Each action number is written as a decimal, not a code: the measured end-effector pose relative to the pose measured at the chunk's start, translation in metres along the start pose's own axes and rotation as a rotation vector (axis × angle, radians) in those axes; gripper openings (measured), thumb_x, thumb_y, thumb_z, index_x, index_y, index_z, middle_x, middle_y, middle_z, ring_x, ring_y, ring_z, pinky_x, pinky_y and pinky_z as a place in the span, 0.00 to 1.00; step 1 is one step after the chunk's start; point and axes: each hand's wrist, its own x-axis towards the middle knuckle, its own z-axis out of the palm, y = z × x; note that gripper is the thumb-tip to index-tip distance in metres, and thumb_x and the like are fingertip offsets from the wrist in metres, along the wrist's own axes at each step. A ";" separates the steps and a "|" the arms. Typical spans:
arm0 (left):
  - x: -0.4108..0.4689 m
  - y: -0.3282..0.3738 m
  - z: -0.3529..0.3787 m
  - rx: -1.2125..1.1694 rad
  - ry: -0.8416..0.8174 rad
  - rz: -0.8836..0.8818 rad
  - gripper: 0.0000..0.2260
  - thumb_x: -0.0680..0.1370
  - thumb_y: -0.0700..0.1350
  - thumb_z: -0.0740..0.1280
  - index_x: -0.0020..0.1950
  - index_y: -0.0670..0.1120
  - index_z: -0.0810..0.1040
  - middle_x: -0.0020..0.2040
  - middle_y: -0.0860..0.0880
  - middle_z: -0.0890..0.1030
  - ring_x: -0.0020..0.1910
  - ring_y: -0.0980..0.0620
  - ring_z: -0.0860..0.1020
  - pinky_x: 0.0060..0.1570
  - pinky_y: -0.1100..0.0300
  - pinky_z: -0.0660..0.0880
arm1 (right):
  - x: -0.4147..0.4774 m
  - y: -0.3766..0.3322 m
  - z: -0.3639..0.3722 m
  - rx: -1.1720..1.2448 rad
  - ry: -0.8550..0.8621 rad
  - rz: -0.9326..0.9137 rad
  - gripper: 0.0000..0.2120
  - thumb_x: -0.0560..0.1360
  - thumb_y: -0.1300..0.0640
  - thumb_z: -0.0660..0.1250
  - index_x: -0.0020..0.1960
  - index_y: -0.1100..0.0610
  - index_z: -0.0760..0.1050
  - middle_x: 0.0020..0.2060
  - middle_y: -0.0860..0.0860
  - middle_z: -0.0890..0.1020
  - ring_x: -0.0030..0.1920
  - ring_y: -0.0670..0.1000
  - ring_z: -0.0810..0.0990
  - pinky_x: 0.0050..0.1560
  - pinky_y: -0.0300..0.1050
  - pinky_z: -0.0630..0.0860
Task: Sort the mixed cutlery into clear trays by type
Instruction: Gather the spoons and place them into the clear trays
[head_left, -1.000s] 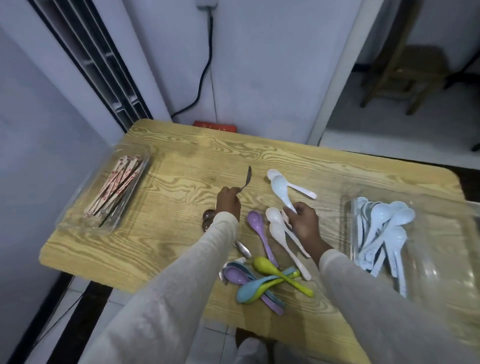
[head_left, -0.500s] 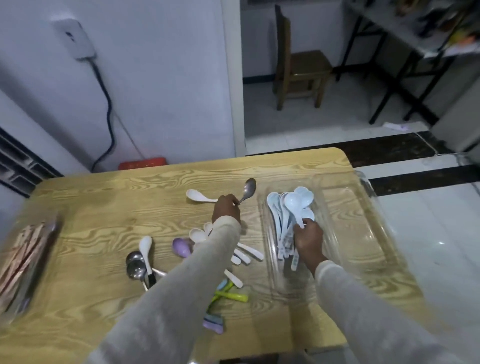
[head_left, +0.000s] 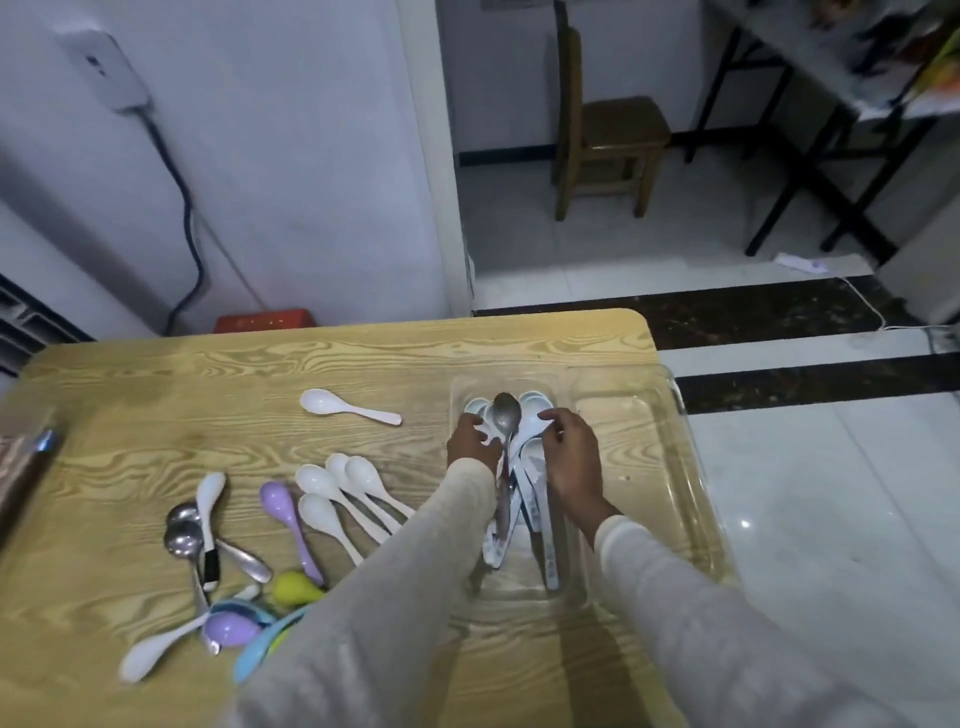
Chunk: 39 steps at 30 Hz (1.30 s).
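A clear tray stands on the right end of the wooden table, with several white spoons piled in its left compartment. A metal spoon lies lengthwise on top of them, bowl pointing away from me. My left hand pinches its handle from the left side. My right hand arches over the white spoons, its fingertips resting on them. Loose cutlery lies left of my arms: white spoons, a purple spoon, two metal spoons, and green and blue spoons.
One white spoon lies alone towards the table's far side. Another tray shows at the left edge. The clear tray's right compartment holds nothing. Beyond the table are a wall, a red object and a wooden chair.
My left hand carried the metal spoon from the table's middle over into the right tray and laid it on the white spoons. My right hand dropped its white spoon there. The view swung right.
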 end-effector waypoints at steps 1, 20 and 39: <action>0.002 -0.004 -0.004 0.050 -0.004 0.044 0.14 0.76 0.37 0.64 0.61 0.41 0.70 0.58 0.40 0.77 0.56 0.42 0.77 0.56 0.54 0.74 | 0.001 -0.001 0.001 0.005 0.020 0.002 0.13 0.77 0.66 0.58 0.56 0.57 0.77 0.52 0.55 0.79 0.54 0.55 0.77 0.53 0.48 0.73; -0.009 -0.128 -0.169 0.798 0.210 -0.012 0.20 0.80 0.49 0.56 0.72 0.48 0.61 0.70 0.48 0.67 0.68 0.47 0.66 0.66 0.51 0.62 | -0.055 -0.093 0.117 -0.320 -0.392 -0.506 0.16 0.77 0.57 0.59 0.64 0.53 0.73 0.61 0.52 0.76 0.61 0.55 0.74 0.57 0.48 0.70; 0.026 -0.276 -0.293 0.661 0.085 -0.273 0.20 0.80 0.50 0.54 0.71 0.46 0.62 0.65 0.45 0.70 0.66 0.45 0.67 0.65 0.51 0.61 | -0.139 -0.158 0.285 -0.533 -0.451 -0.432 0.14 0.76 0.58 0.62 0.60 0.57 0.76 0.54 0.58 0.78 0.53 0.60 0.77 0.51 0.50 0.72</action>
